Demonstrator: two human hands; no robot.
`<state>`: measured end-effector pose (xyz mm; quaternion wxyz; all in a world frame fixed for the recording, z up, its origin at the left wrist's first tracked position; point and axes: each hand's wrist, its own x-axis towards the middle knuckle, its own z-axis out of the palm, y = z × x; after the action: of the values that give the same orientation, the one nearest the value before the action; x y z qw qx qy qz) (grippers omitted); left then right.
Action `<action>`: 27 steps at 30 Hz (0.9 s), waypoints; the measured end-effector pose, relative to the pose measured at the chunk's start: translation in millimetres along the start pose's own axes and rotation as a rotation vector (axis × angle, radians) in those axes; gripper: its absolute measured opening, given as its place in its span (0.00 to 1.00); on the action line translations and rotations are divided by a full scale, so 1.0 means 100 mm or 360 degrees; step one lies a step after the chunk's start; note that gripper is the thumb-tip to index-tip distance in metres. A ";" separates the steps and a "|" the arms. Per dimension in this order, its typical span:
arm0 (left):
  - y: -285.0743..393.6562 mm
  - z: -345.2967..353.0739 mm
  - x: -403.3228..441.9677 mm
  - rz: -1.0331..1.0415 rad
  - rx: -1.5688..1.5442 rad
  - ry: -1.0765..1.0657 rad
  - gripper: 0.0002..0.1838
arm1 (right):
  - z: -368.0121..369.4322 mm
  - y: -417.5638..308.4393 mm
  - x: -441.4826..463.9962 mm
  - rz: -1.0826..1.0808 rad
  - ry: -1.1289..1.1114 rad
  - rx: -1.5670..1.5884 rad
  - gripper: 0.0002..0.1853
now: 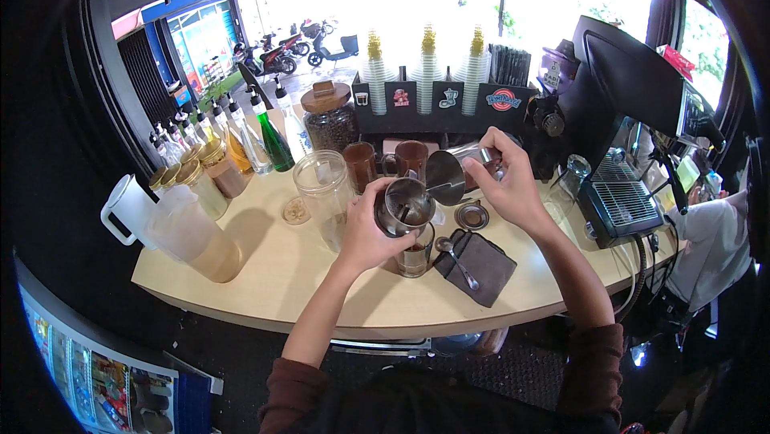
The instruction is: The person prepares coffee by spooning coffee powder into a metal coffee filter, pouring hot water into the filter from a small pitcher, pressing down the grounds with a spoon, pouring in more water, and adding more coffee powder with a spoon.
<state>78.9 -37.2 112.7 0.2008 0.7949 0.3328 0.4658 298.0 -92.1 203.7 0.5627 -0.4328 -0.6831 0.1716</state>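
My left hand [375, 229] is wrapped round a metal cup [407, 198], its open mouth facing up with something dark inside. My right hand [505, 180] grips a metal pitcher [446, 176], tipped so its rim meets or nearly meets the cup's rim. Below the cup stands a glass [414, 261] with a handle, partly hidden by my left hand. To its right a spoon [463, 265] lies on a folded dark cloth [495, 272]. A small round metal piece [472, 215] rests behind the cloth. An empty clear jar [321, 181] stands left of my left hand.
Two brown-filled glasses [361, 166] and a jar of coffee beans [330, 123] stand behind. Several bottles [273, 139], jars and a white pitcher [131, 211] line the left. Cup stacks [428, 85] are at the back; a machine with a drip grate [619, 197] is right, near a person's sleeve [706, 229].
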 end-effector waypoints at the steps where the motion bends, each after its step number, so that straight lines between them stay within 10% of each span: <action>1: -0.04 0.01 0.01 0.0009 -0.0093 -0.0017 0.43 | -0.02 0.03 -0.02 0.0001 0.0001 0.0000 0.11; 27: -0.07 -0.11 0.05 0.0000 -0.0707 0.0060 0.57 | -1.04 2.08 -1.36 0.0617 0.0669 0.0917 0.08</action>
<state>68.4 -28.8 116.4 0.3648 0.7223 0.2258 0.5425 475.3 -107.4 1.9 0.7457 -0.4038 -0.3828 0.3666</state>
